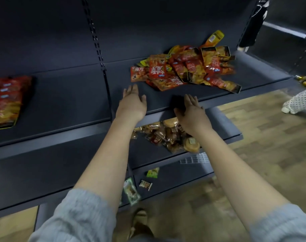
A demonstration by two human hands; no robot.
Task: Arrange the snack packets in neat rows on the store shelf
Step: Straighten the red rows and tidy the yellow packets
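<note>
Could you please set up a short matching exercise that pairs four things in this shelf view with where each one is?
Things:
1. pile of red snack packets
2. neat stack of red packets
3. brown wrapped snacks
4. green packet

Places:
A. far left of the upper shelf
B. front edge of the lowest shelf in view
C. right part of the upper shelf, beyond both hands
D. middle shelf, below the right hand

Pairs: 1-C, 2-A, 3-D, 4-B
</note>
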